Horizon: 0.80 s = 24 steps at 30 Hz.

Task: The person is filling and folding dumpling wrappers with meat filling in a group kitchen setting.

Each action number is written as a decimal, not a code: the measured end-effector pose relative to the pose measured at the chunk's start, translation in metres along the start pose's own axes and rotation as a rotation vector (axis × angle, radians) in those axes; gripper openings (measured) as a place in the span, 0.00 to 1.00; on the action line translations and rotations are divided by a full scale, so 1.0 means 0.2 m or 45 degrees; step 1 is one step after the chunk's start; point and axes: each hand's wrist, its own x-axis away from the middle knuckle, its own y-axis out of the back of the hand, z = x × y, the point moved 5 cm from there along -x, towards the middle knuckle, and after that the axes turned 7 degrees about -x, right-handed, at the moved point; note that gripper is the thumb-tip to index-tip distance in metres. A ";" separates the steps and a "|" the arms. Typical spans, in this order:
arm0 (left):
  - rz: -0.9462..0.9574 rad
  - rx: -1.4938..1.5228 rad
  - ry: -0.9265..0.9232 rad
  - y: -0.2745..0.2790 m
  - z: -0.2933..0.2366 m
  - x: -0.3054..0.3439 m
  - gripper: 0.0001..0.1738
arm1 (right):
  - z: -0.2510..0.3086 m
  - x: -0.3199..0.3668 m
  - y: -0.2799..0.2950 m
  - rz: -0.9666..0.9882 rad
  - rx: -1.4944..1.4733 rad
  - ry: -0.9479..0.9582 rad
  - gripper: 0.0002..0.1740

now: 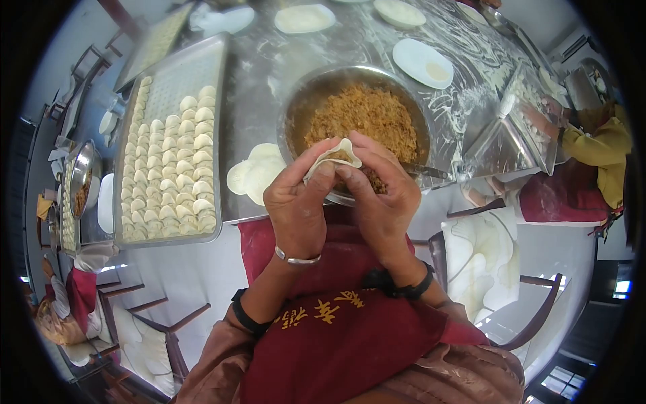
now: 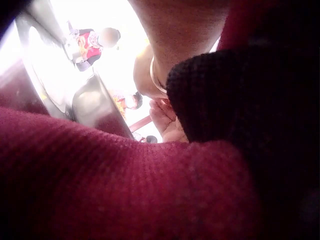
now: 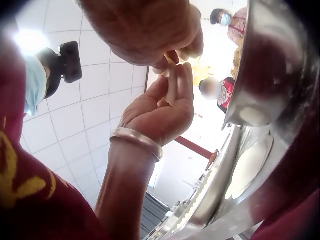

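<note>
Both hands meet over the near rim of a steel bowl [image 1: 291, 128] of orange-brown minced filling [image 1: 363, 114]. Between them is a dumpling [image 1: 342, 156], its wrapper folded up around some filling and the top still parted. My left hand [image 1: 299, 185] pinches its left side, thumb in front and fingers behind. On its other side my right hand [image 1: 383, 192] pinches the edge the same way. Loose round wrappers [image 1: 259, 172] lie overlapping on the table left of the bowl. Cloth covers most of the left wrist view.
At the left stands a metal tray [image 1: 219, 128] with rows of finished dumplings [image 1: 168, 175]. A utensil handle [image 1: 428, 171] juts over the bowl's right rim. White plates [image 1: 422, 64] stand on the floured steel table [image 1: 259, 67]. Another person [image 1: 592, 148] works at the right.
</note>
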 end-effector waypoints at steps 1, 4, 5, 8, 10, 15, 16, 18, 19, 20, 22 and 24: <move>0.000 -0.003 0.005 -0.01 0.00 0.00 0.20 | 0.01 0.00 0.00 -0.018 0.021 0.035 0.12; 0.016 -0.004 -0.003 -0.02 0.01 0.01 0.20 | 0.00 0.00 0.01 -0.036 -0.019 0.105 0.09; 0.024 -0.002 -0.011 -0.02 0.01 0.01 0.19 | -0.01 0.00 0.02 -0.025 -0.033 0.120 0.09; -0.017 0.031 -0.019 -0.03 0.00 0.02 0.17 | -0.01 0.00 0.03 0.017 -0.037 0.193 0.09; 0.004 0.041 -0.012 -0.03 0.01 0.02 0.17 | -0.02 -0.01 0.04 0.056 0.012 0.279 0.10; 0.024 -0.001 0.038 -0.01 0.01 0.01 0.17 | -0.04 -0.03 0.06 0.192 -0.090 -0.097 0.16; 0.039 0.019 0.041 0.00 0.01 0.02 0.17 | -0.06 -0.02 0.06 0.177 -0.195 -0.235 0.17; 0.060 -0.009 0.015 0.00 0.02 0.02 0.17 | -0.08 -0.01 0.04 0.185 -0.428 -0.325 0.17; 0.063 -0.053 -0.010 0.01 0.03 0.02 0.17 | -0.09 0.00 0.03 0.188 -0.545 -0.369 0.17; 0.067 -0.098 -0.038 0.01 0.04 0.02 0.17 | -0.09 0.00 0.03 0.180 -0.551 -0.357 0.16; 0.061 -0.008 -0.030 0.01 0.04 0.02 0.18 | -0.09 0.01 0.02 0.166 -0.563 -0.334 0.14; 0.032 0.041 -0.022 0.00 0.03 0.03 0.18 | -0.07 0.00 0.02 0.151 -0.482 -0.269 0.13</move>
